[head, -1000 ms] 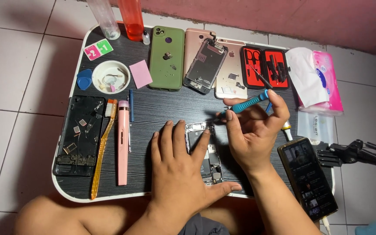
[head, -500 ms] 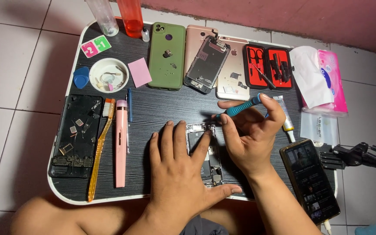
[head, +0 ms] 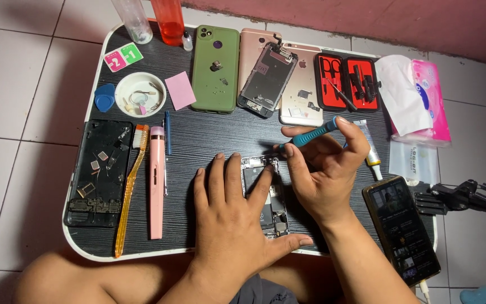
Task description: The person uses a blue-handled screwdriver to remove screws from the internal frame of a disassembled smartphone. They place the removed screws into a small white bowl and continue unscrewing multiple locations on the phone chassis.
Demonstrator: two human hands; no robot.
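Note:
An opened phone body (head: 266,194) with bare circuitry lies near the front middle of a small black table (head: 209,138). My left hand (head: 232,217) rests flat on it, fingers spread, pinning it down and covering its left side. My right hand (head: 323,169) pinches a teal-handled screwdriver (head: 313,133), tip pointing down-left at the phone's top edge. The tip itself is hidden behind my fingers.
At the back: a green phone case (head: 215,68), a detached screen (head: 267,80), a rose-gold phone back (head: 302,84), a red tool kit (head: 346,81). On the left: a white dish (head: 140,94), a black parts tray (head: 100,172), a toothbrush (head: 129,191), a pink stick tool (head: 156,181). On the right: a lit phone (head: 400,228), tissues (head: 417,98).
The view has shifted slightly. My right hand has tilted the screwdriver a little flatter over the phone's top edge. My left hand stays pressed on the phone.

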